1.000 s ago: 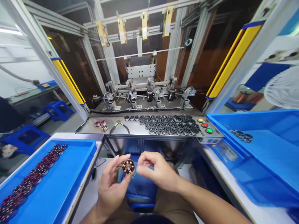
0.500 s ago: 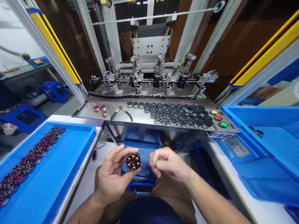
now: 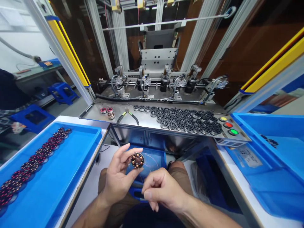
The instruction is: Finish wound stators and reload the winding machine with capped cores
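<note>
My left hand (image 3: pixel 120 177) grips a round motor stator (image 3: pixel 137 160) by its rim between thumb and fingers, its copper windings facing me. Thin loose wires (image 3: pixel 152 158) trail from the stator, curving out to the right and down toward my right hand (image 3: pixel 161 190). That hand is closed in a pinch below and right of the stator, apart from it, on what looks like a fine wire end. On the metal ledge ahead lie black-handled cutters (image 3: pixel 127 117), with a few wound stators (image 3: pixel 110 116) to their left and many unwound stator cores (image 3: pixel 180 118) to their right.
On the left, a blue tray (image 3: pixel 71 164) holds overlapping rows of wound stators. A deep blue bin (image 3: pixel 280 164) stands at right, beside yellow, red and green buttons (image 3: pixel 228 125). Behind the ledge is a winding machine (image 3: pixel 163 82). A person (image 3: pixel 11 91) is at far left.
My right hand has moved down and left, with its fingers now pinched below the stator. The stator has turned slightly in my left hand, and the view has shifted a little.
</note>
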`<state>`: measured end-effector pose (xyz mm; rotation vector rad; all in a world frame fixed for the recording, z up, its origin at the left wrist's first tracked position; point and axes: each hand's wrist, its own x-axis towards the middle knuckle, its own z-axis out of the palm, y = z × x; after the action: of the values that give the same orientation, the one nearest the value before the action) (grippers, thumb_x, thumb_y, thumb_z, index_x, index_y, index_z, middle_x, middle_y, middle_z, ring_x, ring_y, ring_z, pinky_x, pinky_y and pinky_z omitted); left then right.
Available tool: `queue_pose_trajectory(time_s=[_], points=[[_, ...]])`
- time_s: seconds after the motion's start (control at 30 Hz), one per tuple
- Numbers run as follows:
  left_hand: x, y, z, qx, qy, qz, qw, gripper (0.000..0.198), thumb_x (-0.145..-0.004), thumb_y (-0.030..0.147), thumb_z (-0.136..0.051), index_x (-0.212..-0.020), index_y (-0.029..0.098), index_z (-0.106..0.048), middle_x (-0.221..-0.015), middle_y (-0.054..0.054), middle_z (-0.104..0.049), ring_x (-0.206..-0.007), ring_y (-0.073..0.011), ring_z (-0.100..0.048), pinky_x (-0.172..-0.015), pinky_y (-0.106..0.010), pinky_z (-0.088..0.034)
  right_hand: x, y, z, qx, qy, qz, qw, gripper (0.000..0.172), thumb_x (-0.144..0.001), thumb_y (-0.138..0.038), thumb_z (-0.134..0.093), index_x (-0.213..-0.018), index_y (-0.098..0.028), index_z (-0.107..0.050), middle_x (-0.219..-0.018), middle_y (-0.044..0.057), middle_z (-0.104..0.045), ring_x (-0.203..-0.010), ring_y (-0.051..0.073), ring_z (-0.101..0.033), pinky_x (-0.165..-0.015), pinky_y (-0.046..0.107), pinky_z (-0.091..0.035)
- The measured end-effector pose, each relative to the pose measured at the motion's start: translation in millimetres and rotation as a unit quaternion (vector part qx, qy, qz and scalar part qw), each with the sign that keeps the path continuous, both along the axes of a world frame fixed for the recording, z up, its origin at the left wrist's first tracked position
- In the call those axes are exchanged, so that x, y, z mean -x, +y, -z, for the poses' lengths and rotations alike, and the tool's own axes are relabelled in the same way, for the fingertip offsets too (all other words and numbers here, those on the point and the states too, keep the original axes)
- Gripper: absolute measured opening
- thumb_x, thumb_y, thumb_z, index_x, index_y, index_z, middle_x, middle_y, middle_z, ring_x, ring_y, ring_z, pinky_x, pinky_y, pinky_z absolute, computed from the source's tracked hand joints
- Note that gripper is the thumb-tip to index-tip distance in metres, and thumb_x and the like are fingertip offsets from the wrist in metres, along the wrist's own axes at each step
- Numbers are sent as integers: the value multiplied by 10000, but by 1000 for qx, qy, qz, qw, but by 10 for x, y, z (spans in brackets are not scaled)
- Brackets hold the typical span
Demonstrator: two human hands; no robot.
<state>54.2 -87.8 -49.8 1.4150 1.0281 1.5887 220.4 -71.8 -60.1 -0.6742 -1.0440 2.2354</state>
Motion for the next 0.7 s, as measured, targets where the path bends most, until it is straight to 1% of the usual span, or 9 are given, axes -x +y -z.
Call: queue_pose_trajectory(time_s=[0.1, 0.17, 0.2, 0.27, 0.33, 0.4, 0.53, 0.63, 0.7], points=[[22, -16, -6, 26, -21, 65, 997, 598, -850, 91, -662, -1354, 306, -423, -1265, -92, -690, -1051, -171, -700, -887, -258, -568, -110, 148, -103, -60, -24, 46, 997, 405, -643, -485, -842, -709, -119, -680, -544, 1, -681, -400, 83, -573, -416, 183, -421], [11, -25, 4, 39, -22, 100, 994, 593, -868, 103, -641, -1374, 306, -407, -1307, -117, -655, -1092, -190, -679, -918, -289, -556, -161, 231, -216, -98, -39, 80, 991, 442, -691, -542, -793, -695, -120, -664, -544, -3, -663, -410, 75, -555, -434, 188, -411], [-3, -28, 14, 43, -23, 108, 993, 603, -863, 104, -648, -1376, 309, -408, -1309, -119, -646, -1092, -193, -675, -919, -293, -554, -173, 258, -272, -108, -47, 81, 990, 446, -708, -547, -779, -666, -123, -647, -524, -13, -640, -408, 69, -534, -435, 188, -398], [-45, -34, 40, 44, -35, 106, 993, 644, -821, 96, -699, -1359, 326, -431, -1254, -92, -649, -1005, -170, -689, -863, -263, -563, -173, 276, -357, -116, -65, 66, 989, 431, -712, -514, -790, -613, -136, -610, -484, -35, -595, -399, 58, -489, -427, 184, -364], [-90, -41, 64, 42, -60, 93, 993, 685, -760, 86, -762, -1326, 335, -465, -1132, -46, -657, -841, -123, -687, -760, -217, -566, -152, 257, -386, -113, -73, 58, 989, 423, -705, -487, -803, -580, -147, -584, -460, -50, -566, -388, 50, -449, -410, 179, -325], [-122, -47, 73, 47, -89, 91, 991, 687, -727, 97, -796, -1297, 329, -490, -1035, -17, -654, -744, -100, -662, -688, -196, -556, -129, 215, -354, -104, -63, 58, 991, 431, -694, -493, -808, -567, -155, -572, -439, -59, -544, -373, 46, -415, -389, 178, -285], [-119, -40, 43, 71, -146, 109, 981, 655, -709, 148, -826, -1262, 315, -518, -1032, -23, -691, -776, -113, -665, -682, -192, -550, -110, 111, -183, -82, -42, 38, 995, 466, -685, -539, -797, -554, -157, -564, -415, -61, -524, -341, 38, -371, -366, 184, -238], [-83, -22, 23, 78, -175, 131, 973, 640, -710, 172, -832, -1257, 321, -534, -1069, -26, -721, -817, -116, -678, -735, -195, -556, -145, 69, -58, -69, -58, -8, 996, 475, -673, -573, -790, -573, -158, -581, -426, -59, -534, -344, 48, -408, -374, 185, -280], [-61, -22, 20, 78, -172, 138, 972, 622, -727, 163, -819, -1257, 329, -540, -1088, -21, -735, -858, -113, -690, -782, -189, -553, -204, 89, -38, -75, -82, -30, 993, 462, -664, -572, -795, -603, -159, -596, -459, -51, -560, -381, 63, -464, -410, 193, -334]])
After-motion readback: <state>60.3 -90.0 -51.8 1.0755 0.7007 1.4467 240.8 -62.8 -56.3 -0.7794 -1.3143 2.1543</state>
